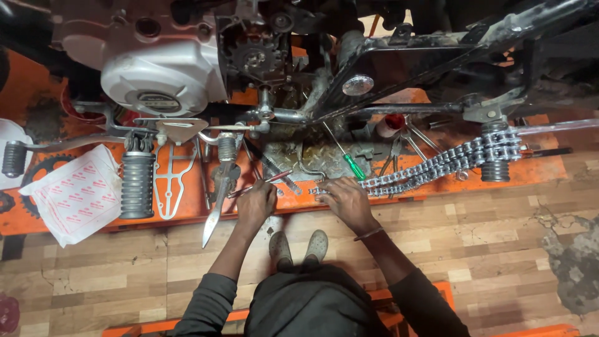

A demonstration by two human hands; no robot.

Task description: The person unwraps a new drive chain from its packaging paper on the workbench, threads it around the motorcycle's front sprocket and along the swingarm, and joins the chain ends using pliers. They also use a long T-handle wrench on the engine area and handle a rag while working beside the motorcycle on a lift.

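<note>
The left hand (pixel 256 203) grips a slim red-handled tool (pixel 262 183), while the right hand (pixel 344 198) closes on the end of a silver drive chain (pixel 430 167) lying across the orange surface (pixel 187 212) beneath the motorcycle engine (pixel 162 62)

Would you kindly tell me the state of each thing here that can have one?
Left hand: closed around a thin tool.
Right hand: fingers on the drive chain's end.
Drive chain: off its sprocket, doubled on the orange lift.
Green-handled screwdriver: lying loose.
Footpeg: folded out.
</note>
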